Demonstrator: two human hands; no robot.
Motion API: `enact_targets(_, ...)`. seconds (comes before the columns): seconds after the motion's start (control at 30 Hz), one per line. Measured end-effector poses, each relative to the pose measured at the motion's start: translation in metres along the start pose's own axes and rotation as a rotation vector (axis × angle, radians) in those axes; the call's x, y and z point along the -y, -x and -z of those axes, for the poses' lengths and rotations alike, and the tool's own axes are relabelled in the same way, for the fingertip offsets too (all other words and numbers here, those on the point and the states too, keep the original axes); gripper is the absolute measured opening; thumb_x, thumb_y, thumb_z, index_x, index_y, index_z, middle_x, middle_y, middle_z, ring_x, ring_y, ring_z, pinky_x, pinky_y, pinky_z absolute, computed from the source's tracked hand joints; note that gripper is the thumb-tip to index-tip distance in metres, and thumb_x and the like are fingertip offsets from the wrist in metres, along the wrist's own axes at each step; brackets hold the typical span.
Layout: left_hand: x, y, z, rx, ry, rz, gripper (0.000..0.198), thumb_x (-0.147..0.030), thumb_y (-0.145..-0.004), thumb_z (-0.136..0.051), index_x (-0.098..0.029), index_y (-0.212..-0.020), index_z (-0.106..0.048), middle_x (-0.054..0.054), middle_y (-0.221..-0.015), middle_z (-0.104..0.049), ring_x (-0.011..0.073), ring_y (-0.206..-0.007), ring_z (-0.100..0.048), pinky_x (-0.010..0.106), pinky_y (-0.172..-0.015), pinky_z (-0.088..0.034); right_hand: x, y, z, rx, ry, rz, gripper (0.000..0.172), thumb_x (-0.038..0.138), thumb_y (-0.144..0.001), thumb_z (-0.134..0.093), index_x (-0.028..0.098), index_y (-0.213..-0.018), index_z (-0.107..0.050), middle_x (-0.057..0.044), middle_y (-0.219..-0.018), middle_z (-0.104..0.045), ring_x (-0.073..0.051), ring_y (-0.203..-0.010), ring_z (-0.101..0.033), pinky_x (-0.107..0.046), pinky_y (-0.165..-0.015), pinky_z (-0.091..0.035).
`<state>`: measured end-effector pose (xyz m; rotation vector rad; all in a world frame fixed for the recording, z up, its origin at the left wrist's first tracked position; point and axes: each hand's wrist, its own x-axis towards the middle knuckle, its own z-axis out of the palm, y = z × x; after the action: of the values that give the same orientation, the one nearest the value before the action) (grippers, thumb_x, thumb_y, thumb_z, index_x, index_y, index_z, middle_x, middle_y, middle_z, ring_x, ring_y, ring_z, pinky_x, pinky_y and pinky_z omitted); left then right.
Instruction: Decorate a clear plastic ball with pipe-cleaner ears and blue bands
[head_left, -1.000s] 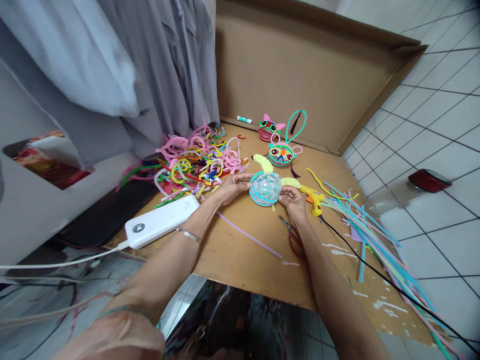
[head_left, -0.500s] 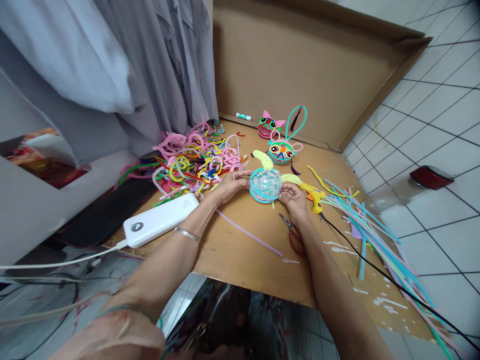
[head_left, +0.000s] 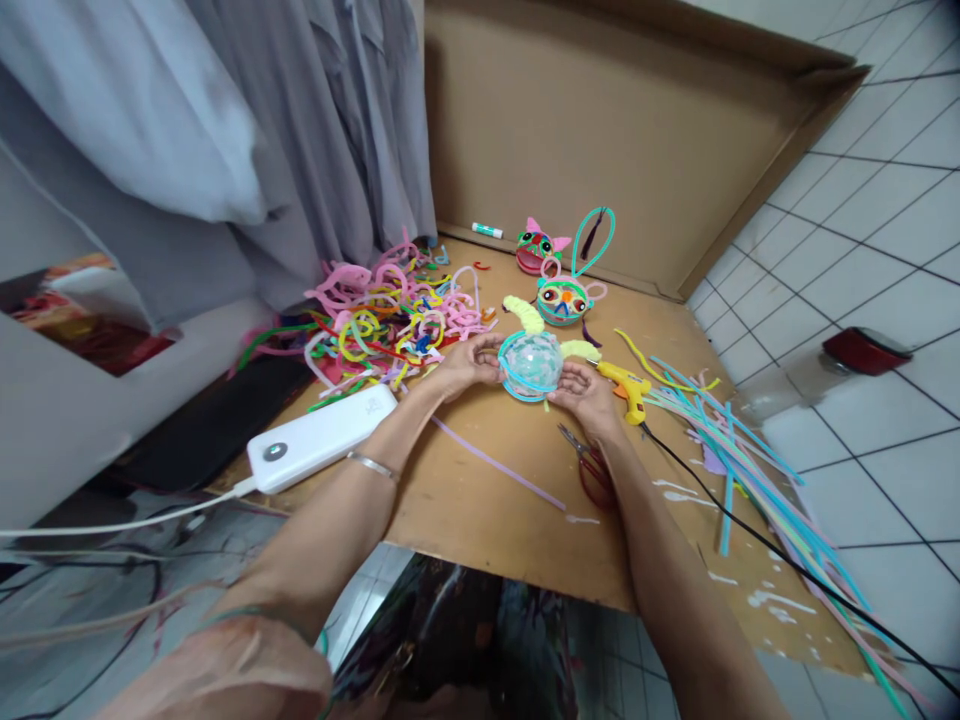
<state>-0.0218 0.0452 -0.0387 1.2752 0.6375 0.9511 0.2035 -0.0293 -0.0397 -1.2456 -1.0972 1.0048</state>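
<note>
A clear, rounded ball-like piece [head_left: 531,362] with blue strips around it is held between my two hands above the table. The fingers of my left hand [head_left: 471,365] grip its left edge, and those of my right hand [head_left: 589,392] its right edge. Two pale yellow fuzzy pieces lie just beyond it, one [head_left: 525,314] behind and one [head_left: 581,350] to the right. A yellow glue gun [head_left: 628,390] rests right of my right hand. Red-handled scissors [head_left: 589,468] lie beside my right wrist, partly covered by it.
Tangled coloured pipe cleaners [head_left: 397,320] are heaped at the left, near a white power bank [head_left: 322,438]. Two decorated animal faces [head_left: 562,302] stand behind. Long pastel strips [head_left: 750,480] and the glue gun's black cord cross the right side. A cardboard panel [head_left: 600,130] stands at the back.
The clear piece has tilted between my hands, so its blue strip now crosses lower on its front. My right hand's fingers have shifted slightly on its edge.
</note>
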Motion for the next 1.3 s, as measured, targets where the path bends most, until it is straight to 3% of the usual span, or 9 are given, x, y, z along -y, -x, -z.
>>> enact_targets(0.13, -0.003, 0.000, -0.002, -0.002, -0.033, -0.037, 0.076, -0.013, -0.044, -0.079, -0.016, -0.118, -0.064, 0.009, -0.124, -0.063, 0.0134, -0.085, -0.059, 0.027, -0.076, -0.051, 0.001, 0.000, 0.000, 0.013, 0.024, 0.000, 0.063, 0.027, -0.038, -0.095, 0.020, -0.092, -0.065, 0.000, -0.079, -0.069, -0.015, -0.074, -0.064, -0.035, -0.078, -0.057)
enact_targets(0.5, -0.002, 0.001, -0.003, 0.013, -0.097, -0.058, 0.069, -0.025, -0.052, -0.084, -0.015, -0.118, -0.064, 0.010, -0.118, -0.066, 0.0251, -0.110, -0.060, 0.039, -0.098, -0.047, 0.000, 0.002, -0.002, 0.012, 0.021, 0.048, 0.053, 0.040, -0.050, -0.091, 0.018, -0.094, -0.070, -0.004, -0.086, -0.076, -0.018, -0.077, -0.070, -0.038, -0.084, -0.058)
enact_targets(0.8, -0.002, 0.002, -0.004, 0.021, -0.160, -0.017, 0.088, -0.030, -0.042, -0.092, -0.016, -0.121, -0.056, 0.013, -0.129, -0.057, 0.0229, -0.104, -0.060, 0.036, -0.087, -0.051, -0.003, 0.002, -0.004, -0.015, 0.126, 0.100, 0.054, 0.051, -0.059, -0.084, 0.018, -0.099, -0.071, -0.006, -0.088, -0.077, -0.021, -0.078, -0.071, -0.037, -0.079, -0.057)
enact_targets(1.0, -0.002, 0.003, -0.007, -0.062, -0.245, -0.044, 0.079, -0.045, -0.049, -0.089, -0.016, -0.116, -0.056, 0.010, -0.121, -0.060, 0.0248, -0.112, -0.056, 0.039, -0.099, -0.044, -0.001, 0.008, -0.010, -0.027, 0.367, 0.243, 0.048, 0.055, -0.076, -0.070, 0.019, -0.109, -0.071, -0.007, -0.093, -0.076, -0.026, -0.082, -0.070, -0.041, -0.081, -0.056)
enact_targets(1.3, 0.005, 0.000, -0.010, -0.122, -0.275, -0.082, 0.068, -0.054, -0.055, -0.083, -0.018, -0.106, -0.056, 0.004, -0.105, -0.059, 0.0190, -0.096, -0.055, 0.031, -0.087, -0.045, -0.002, 0.010, -0.011, -0.076, 0.639, 0.452, 0.046, 0.054, -0.093, -0.047, 0.020, -0.110, -0.072, -0.013, -0.102, -0.074, -0.029, -0.098, -0.066, -0.043, -0.091, -0.051)
